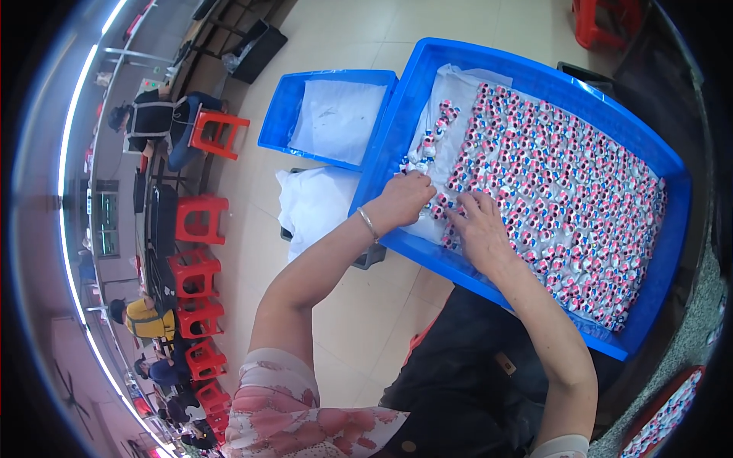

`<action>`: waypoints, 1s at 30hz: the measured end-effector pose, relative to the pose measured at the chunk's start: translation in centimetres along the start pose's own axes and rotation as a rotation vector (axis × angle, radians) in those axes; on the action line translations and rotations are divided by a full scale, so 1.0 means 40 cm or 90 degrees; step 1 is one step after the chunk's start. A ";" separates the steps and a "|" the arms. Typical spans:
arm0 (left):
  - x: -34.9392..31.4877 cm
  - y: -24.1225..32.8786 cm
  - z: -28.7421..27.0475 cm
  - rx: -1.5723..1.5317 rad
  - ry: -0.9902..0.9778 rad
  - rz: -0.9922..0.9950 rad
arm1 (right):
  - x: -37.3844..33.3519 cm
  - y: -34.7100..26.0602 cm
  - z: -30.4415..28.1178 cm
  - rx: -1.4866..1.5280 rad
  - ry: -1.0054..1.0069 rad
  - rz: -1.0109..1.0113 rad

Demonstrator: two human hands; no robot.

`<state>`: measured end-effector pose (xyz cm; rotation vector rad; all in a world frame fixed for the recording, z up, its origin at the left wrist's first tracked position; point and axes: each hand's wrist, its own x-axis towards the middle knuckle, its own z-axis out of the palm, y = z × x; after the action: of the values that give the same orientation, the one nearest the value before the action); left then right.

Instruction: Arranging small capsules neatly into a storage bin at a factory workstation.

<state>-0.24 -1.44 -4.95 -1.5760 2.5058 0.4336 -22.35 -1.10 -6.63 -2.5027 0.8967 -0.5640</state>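
Note:
A large blue plastic tray holds many small pink, white and blue figurines packed in rows on white lining. A loose strip of the same figurines lies on the bare lining at the tray's left side. My left hand, with a bangle at the wrist, is closed over the near end of this strip; what its fingers hold is hidden. Close beside it, my right hand rests at the left edge of the packed rows. Its fingers are apart and bent, touching figurines.
A smaller blue bin lined with white sheet adjoins the tray's left. Below it, white cloth or paper covers a dark container. Red stools and seated people line a bench at far left. Another figurine-filled tray shows bottom right.

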 end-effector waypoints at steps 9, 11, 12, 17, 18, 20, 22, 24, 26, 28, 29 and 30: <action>-0.030 0.048 -0.078 -0.207 -0.040 0.024 | -0.023 0.019 -0.068 0.042 0.028 0.025; -0.029 0.070 -0.059 -0.251 -0.056 0.039 | -0.023 0.017 -0.063 0.055 -0.002 -0.003; -0.026 0.073 -0.043 -0.233 -0.045 0.060 | -0.023 0.014 -0.055 0.056 -0.002 -0.004; -0.024 0.053 -0.034 -0.220 -0.084 0.089 | -0.016 -0.015 -0.017 0.035 -0.069 -0.014; -0.030 0.047 -0.040 -0.248 -0.052 0.053 | -0.014 -0.021 -0.017 0.036 -0.069 -0.015; -0.042 0.029 -0.050 -0.275 -0.021 0.015 | -0.008 -0.033 -0.020 0.023 -0.074 -0.022; -0.051 0.015 -0.059 -0.164 -0.031 -0.006 | -0.003 -0.035 -0.015 0.037 -0.117 -0.003; -0.050 0.008 -0.044 -0.154 -0.031 -0.001 | 0.004 -0.035 -0.001 0.049 -0.159 0.019; -0.040 0.006 -0.029 -0.145 -0.031 0.008 | 0.013 -0.036 0.018 0.057 -0.234 0.066; -0.036 0.012 -0.022 -0.082 -0.097 0.027 | 0.024 -0.040 0.028 0.060 -0.272 0.066; -0.031 0.013 -0.017 -0.085 -0.096 0.026 | 0.026 -0.041 0.032 0.063 -0.307 0.067; -0.026 0.014 -0.020 -0.070 -0.128 0.020 | 0.027 -0.040 0.029 0.063 -0.307 0.065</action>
<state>-0.26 -0.58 -3.82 -1.4510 2.3927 0.7086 -20.22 -0.39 -6.52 -2.3326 0.7767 0.0346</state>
